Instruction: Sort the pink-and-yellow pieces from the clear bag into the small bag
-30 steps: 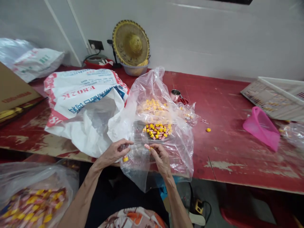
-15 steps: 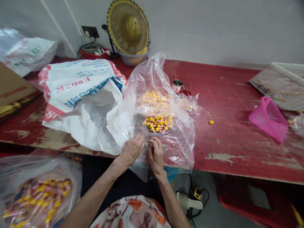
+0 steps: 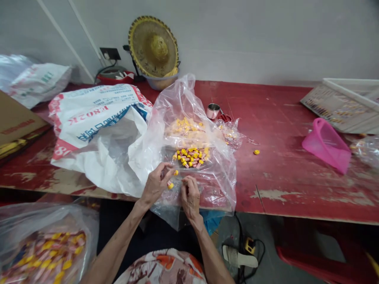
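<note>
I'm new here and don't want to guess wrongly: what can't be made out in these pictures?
All in the head view:
- Right hand: its curled fingers hide whether it holds anything.
- Farther yellow-capped pieces: veiled by the cloudy plastic bag, so uncountable.
- White basket: cut off by the right edge.
- Straw hat: its dark marks are too blurred to read.

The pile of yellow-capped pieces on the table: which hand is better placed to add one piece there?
Probably the left hand: it appears to hold two yellow-capped pieces, close to the pile. The right hand is also near, but no piece shows clearly there.
</note>
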Motion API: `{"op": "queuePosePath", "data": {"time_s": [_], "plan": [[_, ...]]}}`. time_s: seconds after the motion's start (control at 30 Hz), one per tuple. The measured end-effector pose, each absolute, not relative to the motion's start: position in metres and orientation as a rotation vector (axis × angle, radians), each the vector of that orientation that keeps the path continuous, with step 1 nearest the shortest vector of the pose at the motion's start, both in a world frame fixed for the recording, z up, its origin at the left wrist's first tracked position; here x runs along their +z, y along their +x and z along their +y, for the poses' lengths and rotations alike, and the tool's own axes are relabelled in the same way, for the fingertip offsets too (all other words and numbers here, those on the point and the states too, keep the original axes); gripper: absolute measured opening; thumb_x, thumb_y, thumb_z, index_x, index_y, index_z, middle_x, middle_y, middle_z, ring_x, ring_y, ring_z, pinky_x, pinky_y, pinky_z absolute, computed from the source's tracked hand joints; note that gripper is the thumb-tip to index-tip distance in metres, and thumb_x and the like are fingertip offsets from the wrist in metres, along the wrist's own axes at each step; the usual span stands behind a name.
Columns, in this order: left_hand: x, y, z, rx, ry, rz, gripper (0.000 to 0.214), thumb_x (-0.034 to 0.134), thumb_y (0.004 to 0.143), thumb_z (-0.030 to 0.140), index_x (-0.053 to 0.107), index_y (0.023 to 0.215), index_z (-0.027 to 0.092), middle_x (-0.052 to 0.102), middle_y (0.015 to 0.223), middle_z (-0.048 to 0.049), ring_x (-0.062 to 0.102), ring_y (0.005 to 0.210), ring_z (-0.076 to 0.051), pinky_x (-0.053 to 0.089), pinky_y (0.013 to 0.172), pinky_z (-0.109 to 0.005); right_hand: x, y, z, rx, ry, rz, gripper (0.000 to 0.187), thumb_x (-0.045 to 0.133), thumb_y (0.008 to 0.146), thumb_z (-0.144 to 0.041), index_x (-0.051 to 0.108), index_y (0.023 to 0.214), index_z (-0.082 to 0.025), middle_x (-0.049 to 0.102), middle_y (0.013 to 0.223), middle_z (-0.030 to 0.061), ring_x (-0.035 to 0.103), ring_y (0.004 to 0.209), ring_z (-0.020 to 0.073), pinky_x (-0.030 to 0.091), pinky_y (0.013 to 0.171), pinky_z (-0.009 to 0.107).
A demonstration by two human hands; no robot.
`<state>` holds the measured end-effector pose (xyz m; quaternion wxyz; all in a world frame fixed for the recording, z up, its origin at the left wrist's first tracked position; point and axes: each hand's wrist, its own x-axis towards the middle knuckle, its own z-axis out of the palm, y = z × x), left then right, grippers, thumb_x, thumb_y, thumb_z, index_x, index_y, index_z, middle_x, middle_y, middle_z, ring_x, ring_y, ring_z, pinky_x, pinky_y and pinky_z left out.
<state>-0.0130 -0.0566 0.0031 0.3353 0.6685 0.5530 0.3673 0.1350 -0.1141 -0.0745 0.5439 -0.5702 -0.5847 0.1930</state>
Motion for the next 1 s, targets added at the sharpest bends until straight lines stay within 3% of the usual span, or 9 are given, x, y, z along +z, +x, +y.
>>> {"op": "queuePosePath", "data": {"time_s": [0.17, 0.3, 0.43, 0.67, 0.87, 1.0], "plan": [[-0.024, -0.001, -0.046, 0.885, 2.190, 1.437, 0.009, 0.057, 0.101, 0.029, 0.065, 0.102, 0.024, 0.072, 0.099, -0.0033, 0.069, 0.092, -0.020, 0.056, 0.084, -0.031, -0.075, 0.134, -0.114, 0.421, -1.362, -1.334, 0.027, 0.044, 0.102, -0.015, 0.067, 0.115, -0.022, 0.071, 0.112, 0.0090, 0.066, 0.107, 0.0214, 0.054, 0.095, 0.036], [-0.030, -0.003, -0.035, 0.701, 2.284, 1.367, 0.004, 0.059, 0.101, 0.025, 0.062, 0.103, 0.024, 0.070, 0.096, -0.0011, 0.069, 0.088, -0.019, 0.055, 0.078, -0.029, -0.075, 0.132, -0.114, 0.399, -1.364, -1.328, 0.029, 0.044, 0.103, -0.015, 0.067, 0.118, -0.021, 0.072, 0.114, 0.0094, 0.067, 0.108, 0.0213, 0.054, 0.096, 0.036], [-0.026, -0.004, -0.041, 0.853, 2.205, 1.395, 0.011, 0.057, 0.104, 0.031, 0.062, 0.111, 0.025, 0.069, 0.105, -0.0014, 0.070, 0.092, -0.017, 0.054, 0.078, -0.027, -0.076, 0.132, -0.114, 0.408, -1.378, -1.332, 0.029, 0.043, 0.104, -0.017, 0.067, 0.118, -0.021, 0.072, 0.114, 0.0098, 0.067, 0.109, 0.0213, 0.054, 0.096, 0.037], [-0.035, -0.001, -0.044, 0.688, 2.138, 1.429, 0.001, 0.058, 0.100, 0.023, 0.058, 0.099, 0.023, 0.066, 0.096, -0.0001, 0.067, 0.084, -0.017, 0.051, 0.072, -0.028, -0.075, 0.132, -0.114, 0.408, -1.363, -1.351, 0.027, 0.044, 0.104, -0.017, 0.068, 0.116, -0.022, 0.072, 0.113, 0.0095, 0.067, 0.107, 0.0217, 0.055, 0.095, 0.037], [-0.025, -0.002, -0.044, 0.916, 2.044, 1.429, 0.008, 0.058, 0.102, 0.029, 0.062, 0.107, 0.024, 0.067, 0.103, -0.0015, 0.068, 0.092, -0.017, 0.054, 0.080, -0.029, -0.069, 0.139, -0.113, 0.459, -1.404, -1.325, 0.025, 0.046, 0.104, -0.021, 0.067, 0.119, -0.020, 0.072, 0.110, 0.0083, 0.068, 0.099, 0.0209, 0.056, 0.090, 0.035], [-0.028, -0.001, -0.046, 0.775, 2.027, 1.465, 0.002, 0.059, 0.097, 0.022, 0.060, 0.098, 0.023, 0.066, 0.101, -0.0018, 0.067, 0.087, -0.017, 0.051, 0.073, -0.028, -0.058, 0.150, -0.089, 0.386, -1.448, -1.413, 0.031, 0.042, 0.105, -0.021, 0.067, 0.123, -0.021, 0.071, 0.116, 0.0097, 0.067, 0.107, 0.0223, 0.054, 0.097, 0.036]]}}
